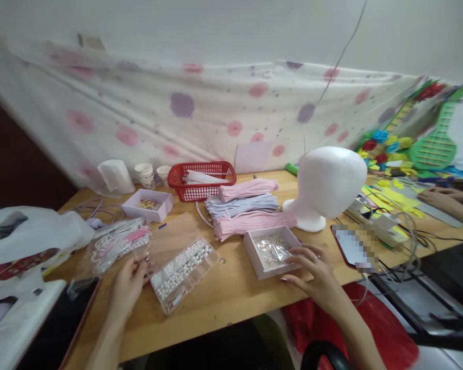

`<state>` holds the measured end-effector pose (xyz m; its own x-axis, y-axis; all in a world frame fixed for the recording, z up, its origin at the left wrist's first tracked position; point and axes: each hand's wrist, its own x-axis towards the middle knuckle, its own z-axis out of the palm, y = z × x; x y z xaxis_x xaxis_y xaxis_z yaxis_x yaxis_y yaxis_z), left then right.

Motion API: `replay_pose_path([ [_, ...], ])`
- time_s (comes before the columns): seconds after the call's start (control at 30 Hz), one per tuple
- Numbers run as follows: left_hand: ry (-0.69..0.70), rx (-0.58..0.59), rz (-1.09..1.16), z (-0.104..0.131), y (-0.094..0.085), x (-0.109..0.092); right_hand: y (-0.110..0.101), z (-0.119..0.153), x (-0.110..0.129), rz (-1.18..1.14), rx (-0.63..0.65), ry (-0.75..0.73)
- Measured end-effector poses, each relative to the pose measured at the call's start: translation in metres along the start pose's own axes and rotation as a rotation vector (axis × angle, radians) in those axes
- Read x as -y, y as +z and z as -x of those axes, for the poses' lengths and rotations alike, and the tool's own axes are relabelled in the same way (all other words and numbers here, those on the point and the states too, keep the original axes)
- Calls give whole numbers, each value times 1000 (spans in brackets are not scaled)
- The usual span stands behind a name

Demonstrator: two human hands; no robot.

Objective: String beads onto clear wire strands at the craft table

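Our right hand (312,267) is loosely open, fingers spread at the near right rim of the white box (273,271) just left of it, with no firm grip showing. Our left hand (129,277) has thumb and fingers drawn close, and we cannot tell whether they pinch anything; the bead case (195,280) lies just right of it, the bagged pearls (119,241) beyond. Between our hands, bare wood runs from case to box and down to the bench's (224,295) front edge.
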<state>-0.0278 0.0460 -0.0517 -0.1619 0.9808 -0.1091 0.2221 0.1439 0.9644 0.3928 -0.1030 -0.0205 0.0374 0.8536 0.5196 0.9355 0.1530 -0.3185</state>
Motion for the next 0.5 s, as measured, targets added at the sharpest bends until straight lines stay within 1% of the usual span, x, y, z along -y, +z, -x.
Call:
replay_pose_path([
  [0.1, -121, -33, 168, 22, -9, -3, 14, 4, -12, -61, -8, -4],
  [0.17, -175, -29, 242, 32, -14, -3, 21, 4, -13, -86, -11, 16],
  [0.23, -218, -49, 279, 38, -18, -1, 24, 4, -10, -91, -24, 65],
  [0.3, -256, -70, 305, 42, -23, 4, 25, 5, -6, -91, -39, 117],
  [0.37, -277, -64, 318, 44, -27, 10, 25, 6, -3, -86, -69, 134],
  [0.43, -284, -59, 311, 45, -30, 14, 22, 3, 2, -73, -100, 95],
  [0.5, -288, -60, 265, 46, -32, 15, 18, -5, 9, -54, -128, 37],
])
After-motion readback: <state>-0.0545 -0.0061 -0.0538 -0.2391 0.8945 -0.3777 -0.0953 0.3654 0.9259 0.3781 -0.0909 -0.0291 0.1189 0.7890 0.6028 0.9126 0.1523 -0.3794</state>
